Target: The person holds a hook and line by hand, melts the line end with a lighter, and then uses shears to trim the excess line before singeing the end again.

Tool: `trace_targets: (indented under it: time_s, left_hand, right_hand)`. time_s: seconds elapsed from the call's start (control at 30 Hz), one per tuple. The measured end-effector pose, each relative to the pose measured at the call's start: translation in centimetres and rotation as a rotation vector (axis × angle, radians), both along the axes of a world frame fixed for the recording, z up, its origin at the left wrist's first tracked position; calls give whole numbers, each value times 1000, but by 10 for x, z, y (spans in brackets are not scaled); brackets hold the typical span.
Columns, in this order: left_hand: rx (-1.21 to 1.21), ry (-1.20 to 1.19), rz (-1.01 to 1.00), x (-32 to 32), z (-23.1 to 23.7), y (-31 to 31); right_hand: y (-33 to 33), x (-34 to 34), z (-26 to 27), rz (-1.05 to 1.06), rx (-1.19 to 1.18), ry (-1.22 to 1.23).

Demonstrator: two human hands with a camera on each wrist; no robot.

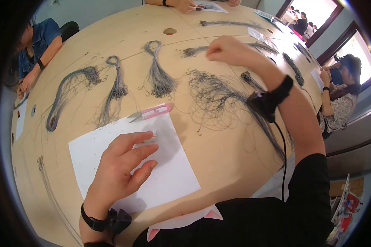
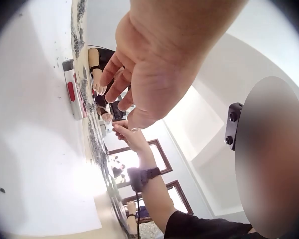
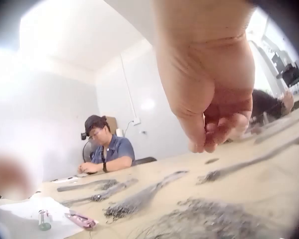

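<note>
Over the white sheet of paper (image 1: 181,173), my left hand (image 1: 125,164) hovers with its fingers spread and slightly bent, and nothing shows between them. A small clear item with a green end (image 3: 44,224) stands on the paper, partly hidden by that hand in the head view. Pink thread snips (image 1: 152,112) lie across the paper's far edge. My right hand (image 1: 233,51) is raised over the table, fingers curled in and thumb against them; no held thing shows. Below it spreads a loose tangle of hooks on fine grey line (image 1: 212,92).
Looped bundles of hooked line (image 1: 156,72) lie across the table (image 1: 123,41), with another bundle (image 1: 72,78) to the left. A cable (image 1: 285,164) hangs from the right wrist camera. Other people sit around the table, one in a denim shirt (image 1: 49,33) at the left.
</note>
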State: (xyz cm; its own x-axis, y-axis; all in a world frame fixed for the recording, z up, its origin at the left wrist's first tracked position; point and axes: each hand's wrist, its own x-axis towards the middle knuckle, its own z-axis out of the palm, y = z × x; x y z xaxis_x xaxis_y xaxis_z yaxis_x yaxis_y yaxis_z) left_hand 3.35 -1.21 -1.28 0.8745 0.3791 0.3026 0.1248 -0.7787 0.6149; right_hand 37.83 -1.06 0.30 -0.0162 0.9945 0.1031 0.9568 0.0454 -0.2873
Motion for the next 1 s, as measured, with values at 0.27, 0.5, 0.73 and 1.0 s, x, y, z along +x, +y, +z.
trace_targets:
  time_s: [0.27, 0.5, 0.73, 1.0]
  left_hand:
    - [-1, -3, 18, 0, -5, 7]
    - [23, 26, 0, 1, -8, 9]
    - [-12, 19, 1, 0, -11, 9]
    - [13, 6, -10, 1, -13, 10]
  right_hand:
    - [36, -23, -40, 84, -164, -78]
    - [33, -33, -42, 71, -115, -197]
    - [39, -22, -58, 70, -159, -292]
    - [39, -27, -43, 183, -114, -92]
